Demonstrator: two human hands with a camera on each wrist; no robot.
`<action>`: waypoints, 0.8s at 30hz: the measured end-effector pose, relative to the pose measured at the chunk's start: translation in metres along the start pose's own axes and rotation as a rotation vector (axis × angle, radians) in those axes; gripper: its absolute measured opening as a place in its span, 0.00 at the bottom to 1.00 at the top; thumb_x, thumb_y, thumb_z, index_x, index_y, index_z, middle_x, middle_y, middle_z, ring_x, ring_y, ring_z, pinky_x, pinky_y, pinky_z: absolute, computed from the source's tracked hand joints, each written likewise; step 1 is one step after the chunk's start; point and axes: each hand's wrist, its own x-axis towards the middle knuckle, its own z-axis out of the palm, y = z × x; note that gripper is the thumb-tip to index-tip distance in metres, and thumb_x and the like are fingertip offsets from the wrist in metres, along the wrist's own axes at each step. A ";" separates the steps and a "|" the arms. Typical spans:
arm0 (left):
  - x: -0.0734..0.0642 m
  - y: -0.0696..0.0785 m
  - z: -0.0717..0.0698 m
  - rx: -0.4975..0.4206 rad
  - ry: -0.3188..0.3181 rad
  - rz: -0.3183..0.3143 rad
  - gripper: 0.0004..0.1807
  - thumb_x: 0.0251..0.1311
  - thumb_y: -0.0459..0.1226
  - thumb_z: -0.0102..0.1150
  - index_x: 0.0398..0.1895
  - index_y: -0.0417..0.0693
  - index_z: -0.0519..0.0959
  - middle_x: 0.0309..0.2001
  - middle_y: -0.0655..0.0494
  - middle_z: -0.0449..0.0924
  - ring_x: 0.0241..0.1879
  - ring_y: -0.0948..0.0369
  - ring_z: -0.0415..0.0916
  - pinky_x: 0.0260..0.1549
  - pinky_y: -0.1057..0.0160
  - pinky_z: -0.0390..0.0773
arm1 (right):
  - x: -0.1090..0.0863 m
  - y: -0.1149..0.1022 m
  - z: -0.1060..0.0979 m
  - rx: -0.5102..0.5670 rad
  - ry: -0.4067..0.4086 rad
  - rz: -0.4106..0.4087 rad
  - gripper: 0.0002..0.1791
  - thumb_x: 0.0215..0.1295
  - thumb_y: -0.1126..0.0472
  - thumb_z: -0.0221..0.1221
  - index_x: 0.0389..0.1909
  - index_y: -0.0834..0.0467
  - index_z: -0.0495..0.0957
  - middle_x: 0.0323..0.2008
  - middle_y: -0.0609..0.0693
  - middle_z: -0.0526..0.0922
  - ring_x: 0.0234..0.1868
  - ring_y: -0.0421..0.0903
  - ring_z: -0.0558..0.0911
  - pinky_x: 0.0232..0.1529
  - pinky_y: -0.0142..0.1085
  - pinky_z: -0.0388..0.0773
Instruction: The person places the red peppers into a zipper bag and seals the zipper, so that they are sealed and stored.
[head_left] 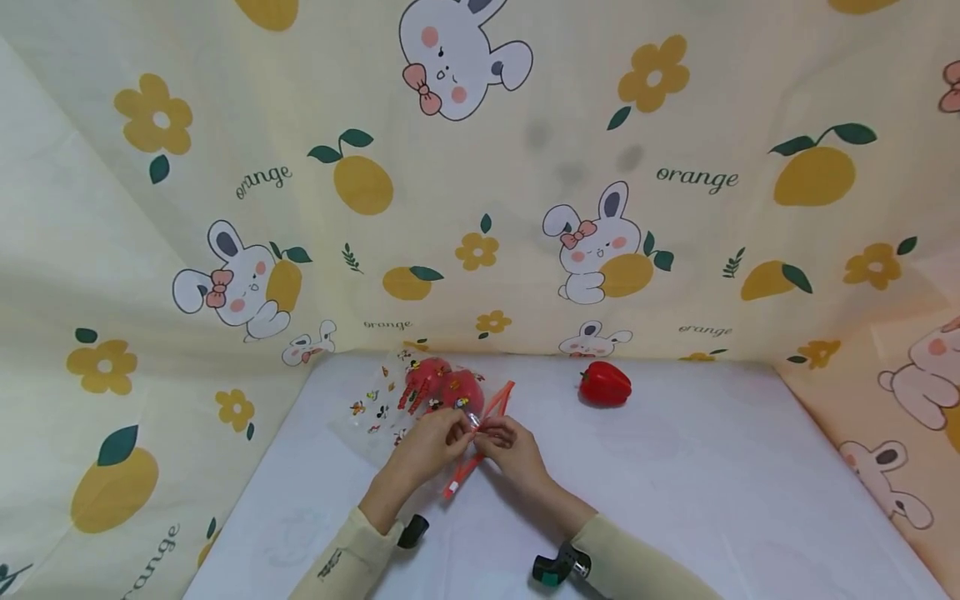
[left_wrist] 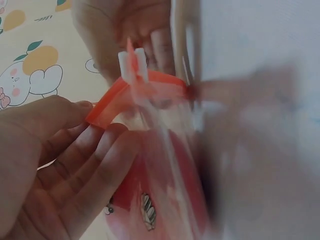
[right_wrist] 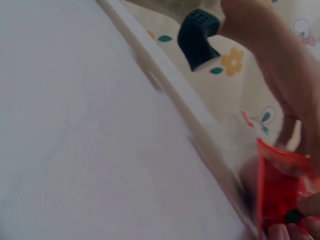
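A clear plastic bag point(head_left: 381, 398) printed with small cartoon figures is shown on a white table point(head_left: 690, 492), left of its middle and towards the back. Rounded red items point(head_left: 459, 388) are seen through the film; their exact kind cannot be told. The bag is edged by an orange-red strip point(head_left: 467, 471), which is seen in two strands towards its far end, beyond the fingers. A small white slider point(left_wrist: 133, 65) is seen upright on the strip in the left wrist view. The edge of the bag is pinched by the left hand point(head_left: 429, 443) between thumb and curled fingers. The strip is likewise gripped by the right hand point(head_left: 516, 454), its fingers bent inward just beside those of the left. In the right wrist view the bag is partly cut off by the frame, and the pale surface is blurred. A red pepper point(head_left: 604, 385) is placed near the back edge of the table, to the right of the bag and well apart from both hands. The wrists are covered by cream sleeves point(head_left: 637, 554), beside which dark wrist devices point(head_left: 412, 532) are worn. The scene is enclosed by a pale yellow cloth point(head_left: 525, 287) patterned with rabbits, oranges and flowers.
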 end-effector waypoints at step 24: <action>-0.001 -0.002 0.003 -0.033 -0.053 -0.090 0.04 0.71 0.35 0.69 0.41 0.53 0.82 0.33 0.65 0.78 0.34 0.66 0.75 0.34 0.69 0.79 | 0.004 -0.032 -0.143 -0.546 0.171 -0.302 0.21 0.66 0.69 0.73 0.58 0.65 0.80 0.55 0.63 0.86 0.54 0.62 0.86 0.59 0.46 0.84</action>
